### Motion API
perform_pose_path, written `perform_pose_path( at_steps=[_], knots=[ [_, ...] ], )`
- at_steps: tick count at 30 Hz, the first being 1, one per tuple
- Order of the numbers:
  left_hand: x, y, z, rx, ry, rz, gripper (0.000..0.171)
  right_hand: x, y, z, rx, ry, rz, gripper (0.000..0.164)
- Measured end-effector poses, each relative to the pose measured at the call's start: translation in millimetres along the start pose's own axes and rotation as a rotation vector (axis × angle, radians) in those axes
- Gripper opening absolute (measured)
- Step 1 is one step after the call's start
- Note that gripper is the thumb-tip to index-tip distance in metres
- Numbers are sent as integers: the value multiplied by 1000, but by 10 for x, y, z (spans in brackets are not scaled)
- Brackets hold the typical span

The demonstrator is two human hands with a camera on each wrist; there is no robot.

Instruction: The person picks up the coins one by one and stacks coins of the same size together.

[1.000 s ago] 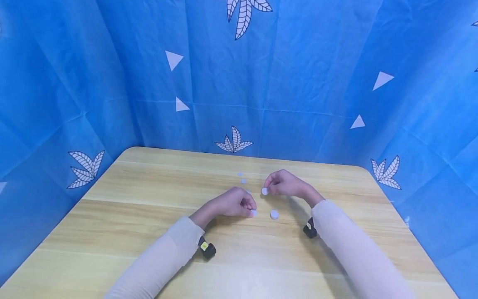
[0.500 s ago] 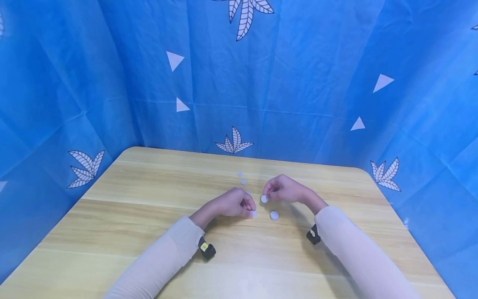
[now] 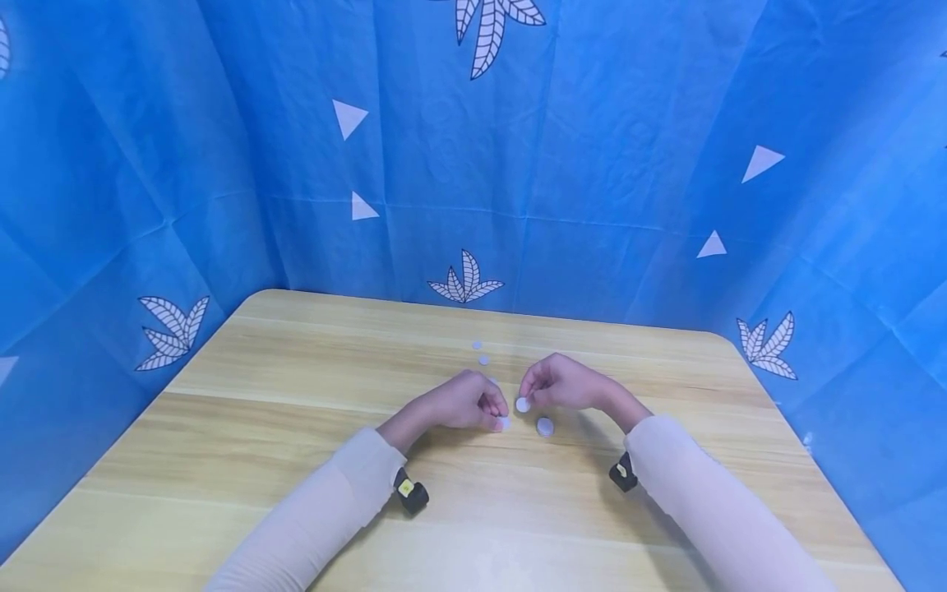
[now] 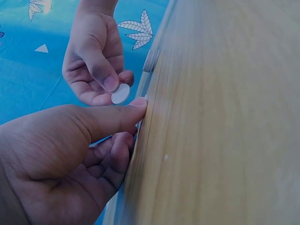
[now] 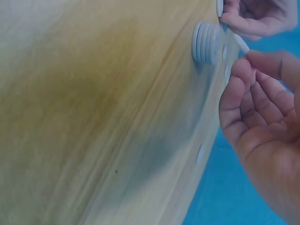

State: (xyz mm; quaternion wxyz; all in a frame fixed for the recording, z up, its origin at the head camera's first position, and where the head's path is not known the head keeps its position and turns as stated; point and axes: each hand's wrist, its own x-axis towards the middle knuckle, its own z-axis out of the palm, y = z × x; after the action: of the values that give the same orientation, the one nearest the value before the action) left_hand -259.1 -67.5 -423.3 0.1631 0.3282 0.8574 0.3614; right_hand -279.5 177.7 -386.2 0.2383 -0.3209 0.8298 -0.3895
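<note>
My right hand [image 3: 564, 382] pinches a small flat white disc [image 4: 121, 94] between thumb and fingers, tilted and held just above the table. My left hand [image 3: 464, 401] rests low on the table, its thumb and curled fingers at the edge of another white disc [image 3: 504, 423]; the fingers partly hide this disc. Between and slightly nearer than the two hands stands a short stack of white discs [image 3: 545, 427], its several layers visible in the right wrist view [image 5: 206, 43]. The pinched disc is apart from the stack.
Loose white discs lie farther back on the wooden table [image 3: 296, 469], including one disc [image 3: 484, 360] and a farther disc [image 3: 477, 345]. Another disc [image 3: 493, 381] is partly hidden behind the left hand. A blue patterned curtain [image 3: 473, 164] surrounds the table's back and sides.
My right hand has come nearer with its disc, moving slightly left toward the left hand. The left hand and the stack stay in place.
</note>
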Motion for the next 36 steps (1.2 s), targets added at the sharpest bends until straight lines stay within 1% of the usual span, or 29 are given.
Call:
perform_pose_path(
  at_steps=[9, 15, 19, 22, 28, 36],
  knots=[
    [2, -15, 3, 17, 4, 7, 13, -4, -36, 75, 30, -33, -42, 14],
    [-1, 0, -3, 5, 4, 6, 12, 14, -26, 117, 45, -60, -32, 14],
    [7, -2, 2, 11, 9, -1, 12, 36, -30, 137, 29, -61, -30, 14],
    [16, -4, 4, 24, 14, -5, 12, 50, -45, 153, 28, -58, -15, 14],
    [9, 17, 1, 24, 23, -8, 13, 73, -34, 193, 62, -61, 32, 16],
    [-5, 27, -6, 12, 29, -9, 13, 98, -80, 225, 46, -59, 79, 16]
  ],
)
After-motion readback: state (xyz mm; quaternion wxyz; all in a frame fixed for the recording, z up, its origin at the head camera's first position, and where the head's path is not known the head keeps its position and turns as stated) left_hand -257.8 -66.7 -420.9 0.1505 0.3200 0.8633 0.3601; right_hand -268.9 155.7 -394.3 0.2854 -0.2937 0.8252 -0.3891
